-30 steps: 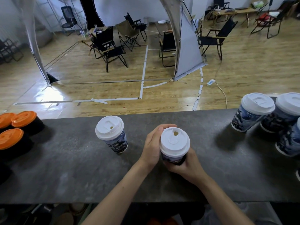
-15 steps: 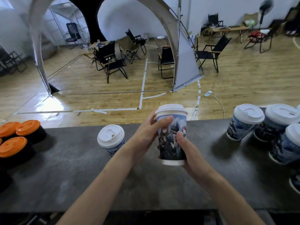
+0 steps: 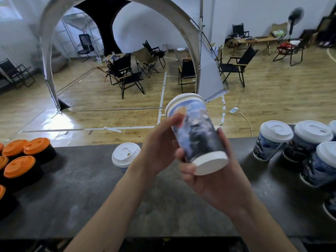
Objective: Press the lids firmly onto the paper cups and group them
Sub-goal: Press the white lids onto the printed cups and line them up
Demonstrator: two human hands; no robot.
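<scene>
Two sets of fingers on one cup (image 3: 197, 137), held up off the counter (image 3: 81, 197) at mid-frame. On the upper wall, left fingers (image 3: 177, 119), curled and pinching just below the lid (image 3: 183, 100); round the base, right fingers (image 3: 188, 169), wrapped, with the thumb up the right side. So left hand (image 3: 156, 153) and right hand (image 3: 214, 184) both gripping, neither pressing down on top. Tilted: lid end away toward upper centre, white bottom toward the camera. Blurred; lid apparently seated along the visible rim, far side hidden. Reads as a check of the fit or the start of a carry rather than a press. Just behind the left hand, a little left of centre: lone cup (image 3: 125, 155), lidded, standing on the counter. At the right edge: cluster (image 3: 309, 135) of lidded cups, close together, some touching. At the left edge: black cups (image 3: 20, 166) with orange lids, bunched too. No loose lids or open cups in sight. Probably left: set the held cup with the right cluster, then fetch the lone cup.
</scene>
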